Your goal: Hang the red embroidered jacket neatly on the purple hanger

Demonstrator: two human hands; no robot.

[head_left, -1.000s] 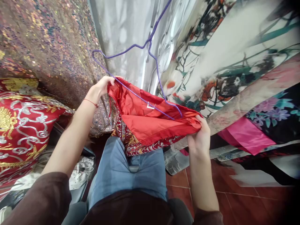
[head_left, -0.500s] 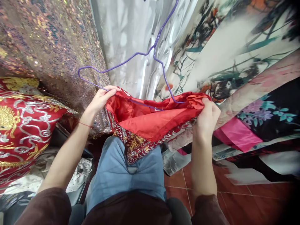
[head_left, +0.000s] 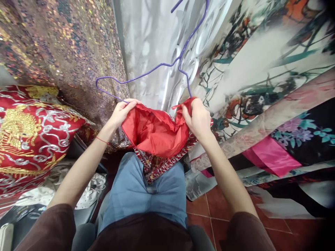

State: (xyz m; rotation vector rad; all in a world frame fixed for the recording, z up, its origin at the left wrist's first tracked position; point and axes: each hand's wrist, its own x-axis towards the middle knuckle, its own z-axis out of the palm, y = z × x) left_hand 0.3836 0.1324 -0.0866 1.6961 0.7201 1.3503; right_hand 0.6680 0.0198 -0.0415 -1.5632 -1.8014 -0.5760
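Note:
A red satin-lined garment (head_left: 157,134) with silver and gold embroidery hangs between my hands, over my lap. My left hand (head_left: 125,111) is closed on its left edge, pinching the cloth against the lower bar of a purple wire hanger (head_left: 154,67). My right hand (head_left: 199,118) grips the bunched red cloth at the other side, by the hanger's right corner, which the cloth hides. The hanger's lower bar goes out of sight inside the garment. Its hook points up and away from me.
A red embroidered cloth (head_left: 34,129) is piled on the left, above a dark chair (head_left: 101,181) with white dotted fabric (head_left: 91,191). Sequined fabric (head_left: 86,42) hangs at the back left. Floral fabrics (head_left: 261,80) hang on the right above the red tiled floor (head_left: 204,209).
My right hand has moved left and inward, drawing the garment's right side over the hanger's corner. The opening has become narrower and more bunched. My left hand keeps its hold.

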